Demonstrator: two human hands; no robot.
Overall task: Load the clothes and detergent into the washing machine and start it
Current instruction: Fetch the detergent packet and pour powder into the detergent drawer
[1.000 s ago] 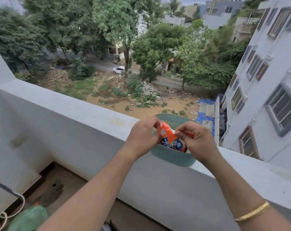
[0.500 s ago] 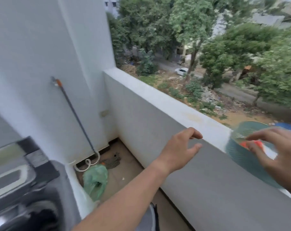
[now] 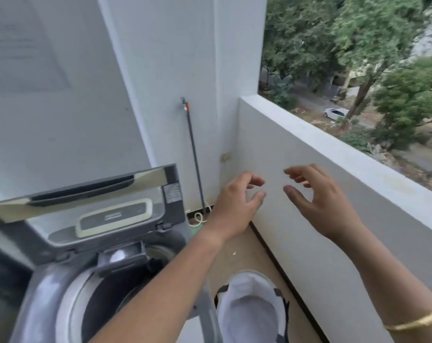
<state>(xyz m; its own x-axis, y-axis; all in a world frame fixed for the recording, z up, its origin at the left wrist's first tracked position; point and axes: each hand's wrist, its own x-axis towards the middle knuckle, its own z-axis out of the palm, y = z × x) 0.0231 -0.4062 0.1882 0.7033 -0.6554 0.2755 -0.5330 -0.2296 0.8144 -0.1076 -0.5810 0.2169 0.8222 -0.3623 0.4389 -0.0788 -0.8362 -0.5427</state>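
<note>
A grey top-loading washing machine [image 3: 49,288] fills the lower left, its lid [image 3: 86,194] raised and the dark drum [image 3: 106,300] exposed. A small detergent drawer [image 3: 118,258] with something white in it sits at the drum's back rim. My left hand [image 3: 237,206] hovers to the right of the lid, fingers apart and curled, holding nothing. My right hand [image 3: 318,199] is level with it in front of the balcony wall, also spread and holding nothing. The detergent packet and its basket are out of view.
A white laundry basket [image 3: 252,308] with a pale lining stands on the floor between the machine and the balcony wall [image 3: 308,243]. A dark hose [image 3: 195,157] runs down from a wall tap [image 3: 184,105] in the corner. Beyond the ledge [image 3: 358,157] are trees and a street far below.
My view has swung left from the ledge to the washing machine. Both hands let go of the orange detergent packet in the teal basket and moved left, now holding nothing.
</note>
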